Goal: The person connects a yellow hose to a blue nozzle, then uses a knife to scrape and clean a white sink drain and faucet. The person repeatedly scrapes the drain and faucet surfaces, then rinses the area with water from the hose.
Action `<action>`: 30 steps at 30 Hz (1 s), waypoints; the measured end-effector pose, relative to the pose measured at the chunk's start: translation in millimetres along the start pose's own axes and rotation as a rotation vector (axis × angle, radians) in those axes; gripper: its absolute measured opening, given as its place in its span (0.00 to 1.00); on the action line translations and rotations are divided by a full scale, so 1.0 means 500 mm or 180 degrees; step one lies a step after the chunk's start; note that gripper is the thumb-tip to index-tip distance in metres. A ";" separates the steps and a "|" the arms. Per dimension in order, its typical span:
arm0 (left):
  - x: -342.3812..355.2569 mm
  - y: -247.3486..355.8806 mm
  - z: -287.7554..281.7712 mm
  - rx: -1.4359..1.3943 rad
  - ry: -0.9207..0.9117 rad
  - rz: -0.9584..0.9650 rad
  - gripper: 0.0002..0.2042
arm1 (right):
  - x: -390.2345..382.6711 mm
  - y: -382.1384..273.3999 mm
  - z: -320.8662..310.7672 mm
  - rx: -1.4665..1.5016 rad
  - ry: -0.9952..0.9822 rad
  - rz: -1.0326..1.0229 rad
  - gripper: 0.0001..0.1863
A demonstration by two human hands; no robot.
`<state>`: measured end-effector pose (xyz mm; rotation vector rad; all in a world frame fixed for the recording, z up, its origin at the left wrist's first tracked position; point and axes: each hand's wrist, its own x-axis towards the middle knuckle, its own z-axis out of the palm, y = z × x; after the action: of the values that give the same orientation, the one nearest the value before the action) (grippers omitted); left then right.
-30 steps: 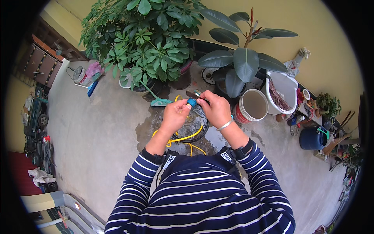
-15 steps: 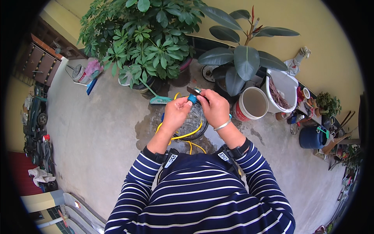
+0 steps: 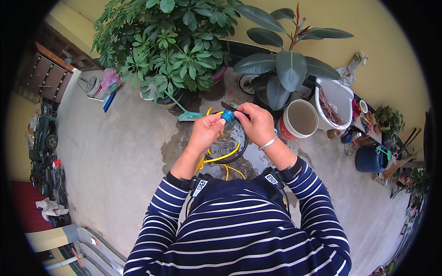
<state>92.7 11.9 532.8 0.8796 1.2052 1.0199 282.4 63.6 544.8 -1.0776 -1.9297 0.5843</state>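
Note:
Between the fingertips of my left hand (image 3: 206, 131) is a small blue ring-shaped piece (image 3: 227, 115), perhaps a hose fitting. My right hand (image 3: 257, 124) is closed around a dark-bladed knife (image 3: 227, 106), whose blade points left just above the blue piece. A small greenish bit shows by the right fingers; what it is I cannot make out. Below both hands, a yellow hose (image 3: 223, 159) loops over a round, dark-rimmed basin (image 3: 239, 154) of water on the wet floor. The right hand partly covers the knife, so its grip is hidden.
Ahead stand a bushy potted plant (image 3: 179, 60) and a rubber plant (image 3: 292, 71). A green dustpan (image 3: 189, 117) lies close by to the left. A bucket of water (image 3: 299, 118), a white tub (image 3: 338, 101) and a blue barrel (image 3: 369, 161) stand to the right.
My right hand has shifted slightly right, with its wrist turned outward. The blue piece shows more clearly in my left hand, and more of the basin shows between the arms.

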 end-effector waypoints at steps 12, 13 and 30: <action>-0.008 0.015 0.006 -0.0031 -0.0003 -0.0005 0.06 | -0.004 0.000 -0.013 -0.0104 -0.0204 -0.0283 0.07; -0.008 0.016 0.005 -0.0070 -0.0068 -0.0002 0.06 | -0.003 0.002 -0.012 -0.0070 -0.0192 -0.0128 0.07; 0.002 0.033 -0.016 -0.0773 -0.0321 -0.0358 0.07 | 0.006 0.013 -0.005 0.0243 0.0035 -0.0161 0.07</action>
<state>82.6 18.1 546.7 0.6580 1.0104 0.9948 286.8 69.6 542.6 -0.9792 -1.9041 0.6177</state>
